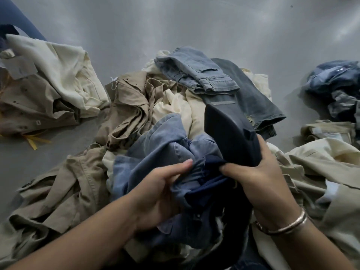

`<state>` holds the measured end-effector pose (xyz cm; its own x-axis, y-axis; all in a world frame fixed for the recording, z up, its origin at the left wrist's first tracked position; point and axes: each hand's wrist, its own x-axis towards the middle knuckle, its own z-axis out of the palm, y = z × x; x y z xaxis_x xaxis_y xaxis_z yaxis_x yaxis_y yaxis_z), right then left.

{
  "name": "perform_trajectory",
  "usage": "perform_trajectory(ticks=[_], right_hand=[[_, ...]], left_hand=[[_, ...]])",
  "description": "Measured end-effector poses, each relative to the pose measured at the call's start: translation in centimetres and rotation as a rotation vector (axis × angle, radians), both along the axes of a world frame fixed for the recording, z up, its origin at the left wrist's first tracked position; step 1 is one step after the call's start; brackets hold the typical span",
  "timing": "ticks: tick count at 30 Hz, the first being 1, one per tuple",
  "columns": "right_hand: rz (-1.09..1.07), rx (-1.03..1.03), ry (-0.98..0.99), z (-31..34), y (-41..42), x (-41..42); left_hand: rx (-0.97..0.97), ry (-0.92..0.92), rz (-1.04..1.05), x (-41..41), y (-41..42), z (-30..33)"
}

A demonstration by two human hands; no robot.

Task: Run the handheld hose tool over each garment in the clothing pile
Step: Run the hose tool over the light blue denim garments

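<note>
Nearest the camera, the left hand pinches a bunched fold of the light blue garment, thumb on top and fingers curled beneath the cloth. Just to its right the right hand, a metal bangle on its wrist, is wrapped around the dark hose tool, whose broad wedge-shaped head points up and away, while the thumb and fingertips also catch the navy garment lying against the blue one. The tool's head is lifted clear of the fabric and not laid on it, so this looks like sorting out the next piece and not a pass in progress.

The pile spreads around the hands: khaki shirts at near left and in the middle, cream cloth behind, grey and faded blue jeans at the far middle. Small heaps lie apart on the grey floor, a cream and khaki heap at far left and a denim heap at far right. These may be sorted or finished pieces, though nothing shows that. Judging by the large tangled central heap, much of the work appears to remain.
</note>
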<state>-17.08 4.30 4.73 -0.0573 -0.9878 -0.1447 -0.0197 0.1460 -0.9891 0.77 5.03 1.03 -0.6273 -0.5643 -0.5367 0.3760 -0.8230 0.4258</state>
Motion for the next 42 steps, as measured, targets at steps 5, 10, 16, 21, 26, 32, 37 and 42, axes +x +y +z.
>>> perform_trajectory(ticks=[5, 10, 16, 21, 26, 32, 37, 42], right_hand=[[0.025, -0.003, -0.1, 0.6, 0.5, -0.7], [0.1, -0.001, -0.129, 0.8, 1.1, -1.0], [0.027, -0.017, -0.071, -0.1, 1.4, -1.4], [0.049, -0.003, -0.024, -0.4, -0.1, -0.3], [0.052, -0.029, -0.045, -0.6, 0.0, -0.1], [0.09, -0.078, -0.108, 0.3, 0.3, 0.0], [0.074, -0.043, -0.057, -0.4, 0.7, -0.3], [0.071, -0.082, 0.042, -1.0, -0.1, 0.1]], left_hand=[[-0.378, -0.375, -0.119, -0.1, -0.3, -0.3], [-0.149, -0.191, 0.146, -0.5, 0.1, 0.1], [0.101, 0.267, 0.103, -1.7, 1.5, 2.3], [0.032, 0.343, 0.084, -1.2, 1.2, 1.5], [-0.171, -0.005, 0.042, 0.0, 0.5, -1.1], [-0.486, -0.402, 0.143, -0.1, 0.0, -0.3], [-0.053, 0.086, 0.239, -0.5, 1.2, 0.7], [0.102, 0.384, 0.134, -1.1, 1.0, 1.0]])
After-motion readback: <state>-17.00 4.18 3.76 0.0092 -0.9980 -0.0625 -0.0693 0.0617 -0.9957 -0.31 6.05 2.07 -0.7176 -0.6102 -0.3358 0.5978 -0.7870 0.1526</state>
